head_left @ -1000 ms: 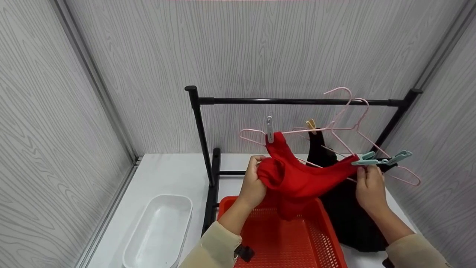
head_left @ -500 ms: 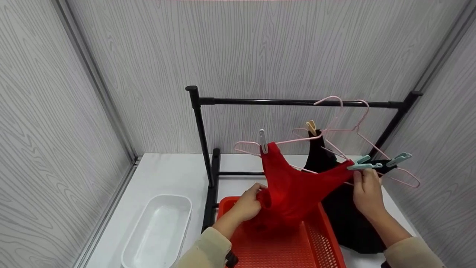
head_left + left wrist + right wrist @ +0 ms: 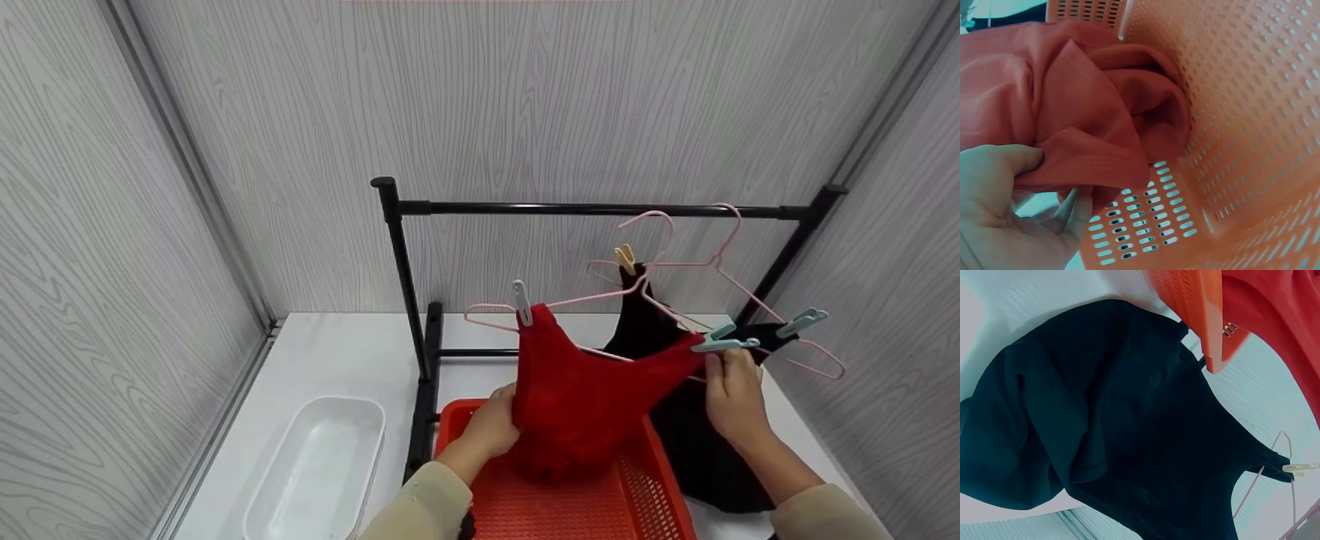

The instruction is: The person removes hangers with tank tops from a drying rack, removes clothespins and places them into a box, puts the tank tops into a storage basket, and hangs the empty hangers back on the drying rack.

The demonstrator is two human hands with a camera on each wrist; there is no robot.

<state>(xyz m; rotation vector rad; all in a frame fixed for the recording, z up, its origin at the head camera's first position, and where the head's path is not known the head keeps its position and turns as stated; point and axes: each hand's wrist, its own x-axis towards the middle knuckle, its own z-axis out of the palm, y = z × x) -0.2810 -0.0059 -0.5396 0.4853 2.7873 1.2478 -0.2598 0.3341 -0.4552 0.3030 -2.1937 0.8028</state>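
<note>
A red tank top (image 3: 592,397) is clipped to a pink hanger (image 3: 592,298) by a grey clothespin (image 3: 523,303) on its left strap and a teal clothespin (image 3: 724,342) on its right strap. The hanger's hook stands in front of the rack bar, apparently off it. My left hand (image 3: 491,426) pinches the top's left edge, thumb above and fingers beneath in the left wrist view, where the red cloth (image 3: 1078,95) bunches over the basket. My right hand (image 3: 739,397) grips the right strap just under the teal clothespin; its fingertips are partly hidden. The right wrist view shows no hand.
A black rack (image 3: 555,208) bears a second pink hanger (image 3: 729,232) with a black top (image 3: 701,442), held by yellow (image 3: 625,258) and teal clothespins. The red-orange basket (image 3: 670,480) stands below the red top. A white tray (image 3: 319,465) lies at left.
The red top and its hanger have moved down and left. My left hand has lowered with the cloth, whose rolled lower part has spread down. My right hand has shifted slightly left and down.
</note>
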